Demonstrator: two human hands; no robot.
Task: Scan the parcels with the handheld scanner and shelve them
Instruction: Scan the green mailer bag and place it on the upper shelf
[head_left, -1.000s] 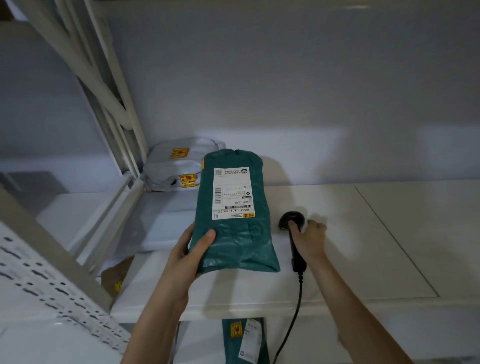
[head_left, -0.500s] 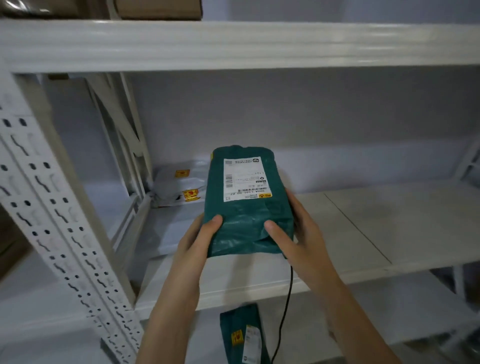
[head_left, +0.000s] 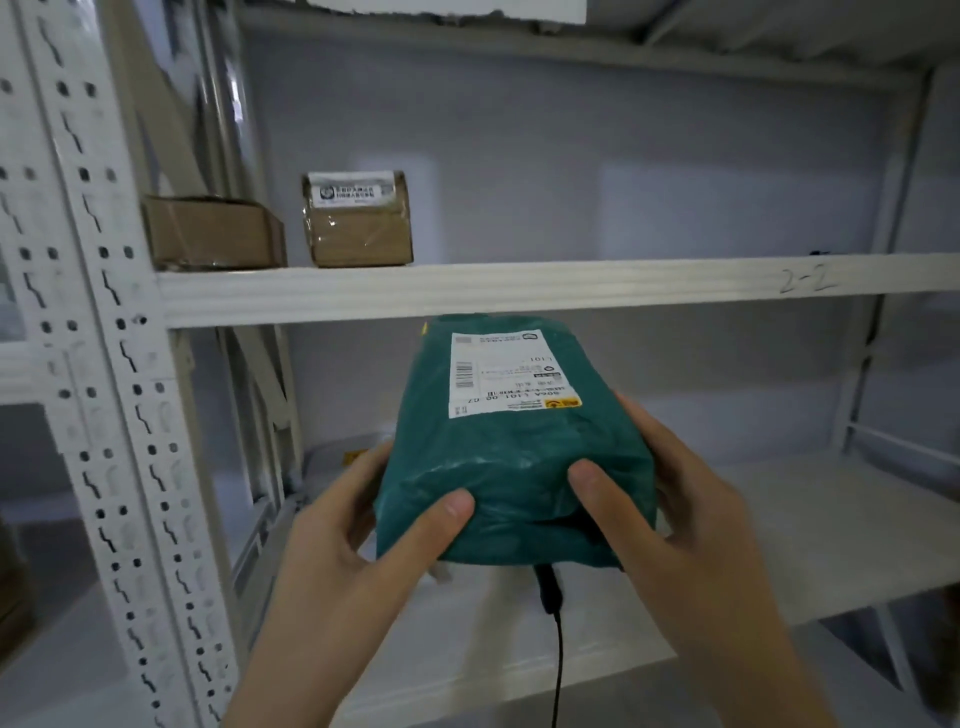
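A dark green parcel (head_left: 511, 447) in plastic wrap, with a white shipping label on top, is held in front of the white shelf unit, just below the edge of the upper shelf (head_left: 519, 291). My left hand (head_left: 363, 525) grips its near left corner and my right hand (head_left: 670, 509) grips its near right side. The black handheld scanner (head_left: 548, 590) lies on the lower shelf (head_left: 831, 530) under the parcel; only its handle end and cable show.
Two brown cardboard boxes (head_left: 213, 231) (head_left: 358, 218) stand at the left of the upper shelf. "2-2" is written on that shelf's front edge. A perforated white upright (head_left: 104, 415) rises at the left. A yellow-labelled parcel is mostly hidden behind my left hand.
My right hand let go of the scanner on the lower shelf and took the parcel's right side. Both hands lifted the parcel, and my view tilted up to show the upper shelf.
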